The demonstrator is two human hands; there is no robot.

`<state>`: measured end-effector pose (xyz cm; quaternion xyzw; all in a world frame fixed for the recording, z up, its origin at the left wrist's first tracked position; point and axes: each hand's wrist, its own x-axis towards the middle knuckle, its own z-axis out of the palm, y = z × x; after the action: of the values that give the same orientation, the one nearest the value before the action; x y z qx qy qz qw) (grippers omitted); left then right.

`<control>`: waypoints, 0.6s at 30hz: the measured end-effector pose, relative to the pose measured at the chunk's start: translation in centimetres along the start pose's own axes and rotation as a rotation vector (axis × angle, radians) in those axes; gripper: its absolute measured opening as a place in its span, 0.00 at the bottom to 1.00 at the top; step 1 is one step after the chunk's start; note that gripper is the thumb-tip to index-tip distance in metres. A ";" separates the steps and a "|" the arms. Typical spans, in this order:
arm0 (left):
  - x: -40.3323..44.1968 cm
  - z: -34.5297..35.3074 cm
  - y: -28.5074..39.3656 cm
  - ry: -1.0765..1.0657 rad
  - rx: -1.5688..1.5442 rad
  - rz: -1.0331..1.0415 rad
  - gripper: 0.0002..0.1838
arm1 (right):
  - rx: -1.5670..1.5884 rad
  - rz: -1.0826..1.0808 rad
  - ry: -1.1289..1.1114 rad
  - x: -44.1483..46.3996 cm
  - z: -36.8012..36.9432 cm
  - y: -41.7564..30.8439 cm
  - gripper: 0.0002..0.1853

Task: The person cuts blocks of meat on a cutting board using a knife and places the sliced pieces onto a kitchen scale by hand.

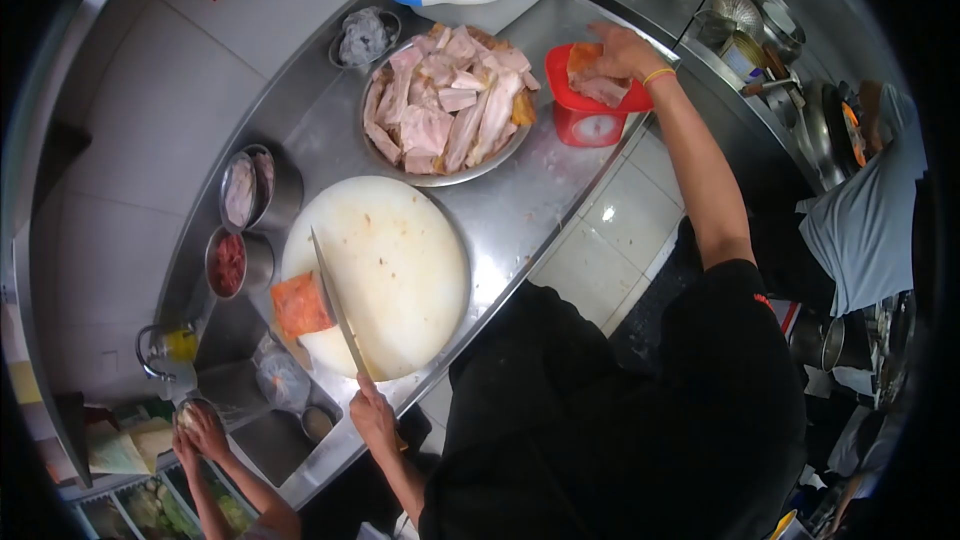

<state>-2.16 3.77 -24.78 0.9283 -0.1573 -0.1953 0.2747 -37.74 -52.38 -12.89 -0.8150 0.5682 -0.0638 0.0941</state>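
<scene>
My left hand [375, 422] is closed round the handle of a long knife [340, 310]. The blade lies over a round white chopping board [400, 250], alongside a block of roast pork [302, 305] with orange-brown skin at the board's left edge. My right hand [624, 52] grips another piece of roast pork [598, 88] on the tray of a red kitchen scale [590, 128]; part of this piece is hidden under the fingers. Between board and scale stands a large metal bowl [450, 178] heaped with pale cut meat and ribs [460, 105].
A white tub [490, 8] of roast pork blocks stands at the back. Metal containers [262, 185] and a red-filled pot [230, 262] line the left side. Another person's hands [200, 430] work at lower left. A person in grey [865, 210] stands right, near stacked pans [775, 20].
</scene>
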 end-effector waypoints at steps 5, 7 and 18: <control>-0.3 -0.5 1.3 -0.047 0.075 -0.082 0.44 | 0.034 0.010 0.026 -0.1 -1.7 -0.9 0.55; -0.4 -0.6 1.3 -0.045 0.078 -0.075 0.44 | 0.043 -0.004 0.046 -0.3 -2.1 -1.0 0.53; -0.6 -0.8 1.9 -0.028 0.126 -0.022 0.45 | 0.051 0.000 0.078 -0.2 -2.2 -0.4 0.51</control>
<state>-2.68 2.83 -22.95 0.9425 -0.1631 -0.2010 0.2112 -37.88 -52.27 -10.68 -0.8092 0.5697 -0.1101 0.0926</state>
